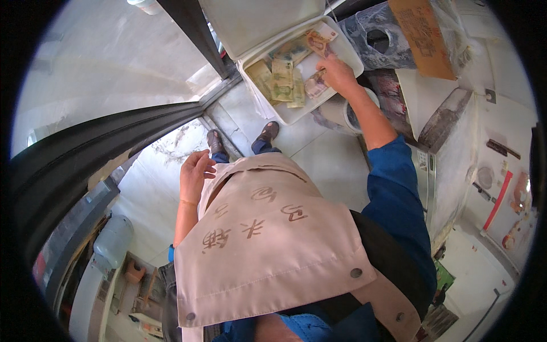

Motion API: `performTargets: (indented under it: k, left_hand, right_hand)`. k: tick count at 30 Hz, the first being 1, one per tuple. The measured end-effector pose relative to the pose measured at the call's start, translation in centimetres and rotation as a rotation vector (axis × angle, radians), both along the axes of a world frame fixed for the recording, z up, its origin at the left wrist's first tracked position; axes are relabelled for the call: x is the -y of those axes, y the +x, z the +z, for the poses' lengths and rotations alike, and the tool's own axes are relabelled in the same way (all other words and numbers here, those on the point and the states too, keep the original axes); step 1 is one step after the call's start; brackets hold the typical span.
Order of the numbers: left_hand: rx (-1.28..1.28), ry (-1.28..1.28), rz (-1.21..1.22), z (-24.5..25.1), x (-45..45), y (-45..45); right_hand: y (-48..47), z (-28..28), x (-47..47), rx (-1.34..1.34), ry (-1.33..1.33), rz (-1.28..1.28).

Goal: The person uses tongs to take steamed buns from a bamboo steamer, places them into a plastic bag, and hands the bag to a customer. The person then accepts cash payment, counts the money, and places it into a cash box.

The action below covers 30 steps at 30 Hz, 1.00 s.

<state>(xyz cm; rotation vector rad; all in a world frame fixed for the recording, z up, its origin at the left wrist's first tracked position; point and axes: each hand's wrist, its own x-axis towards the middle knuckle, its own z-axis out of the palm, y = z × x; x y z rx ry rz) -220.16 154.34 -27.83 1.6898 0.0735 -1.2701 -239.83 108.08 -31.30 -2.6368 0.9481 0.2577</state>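
Observation:
At the top centre, a white plastic box [295,116] with its lid [256,25] raised holds loose banknotes. Greenish notes [282,81] lie on its left side, bluish ones [292,49] towards the back, and an orange-brown note [318,42] at the far right corner. My right hand [337,75] reaches into the box with bent fingers over purplish notes [315,85]; whether it grips one is unclear. My left hand [196,175] hangs beside the beige apron [273,239] with fingers loosely bent and apart, holding nothing.
Dark-framed glass [128,124] runs along the left. Right of the box are a plastic-wrapped bundle with cardboard [421,38], a round bin [342,113] and a counter edge [448,119]. A gas cylinder [113,241] stands at lower left. My shoes [268,131] are on the tiled floor [324,158].

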Motion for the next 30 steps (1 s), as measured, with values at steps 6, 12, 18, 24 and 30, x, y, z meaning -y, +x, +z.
performTargets:
  k: [6,12,18,24,30]
  left_hand:
    - [0.001,0.002,0.014,0.0,0.4,-0.6]
    - [0.0,-0.009,0.016,-0.4,1.1,-0.8]
    - [-0.002,-0.006,0.021,-0.4,1.7,-1.1]
    - [0.006,-0.006,0.012,-0.3,2.2,-1.3]
    - [0.0,-0.015,0.01,0.2,2.7,-1.4]
  right_hand:
    - [-0.4,0.3,0.2,-0.04,0.002,0.085]
    - [-0.3,0.5,0.9,-0.059,0.033,0.136]
    - [-0.5,-0.4,1.2,-0.078,0.054,0.176]
    - [-0.1,-0.4,1.7,-0.123,0.095,0.219]
    - [-0.2,5.3,2.9,0.254,0.164,0.067]
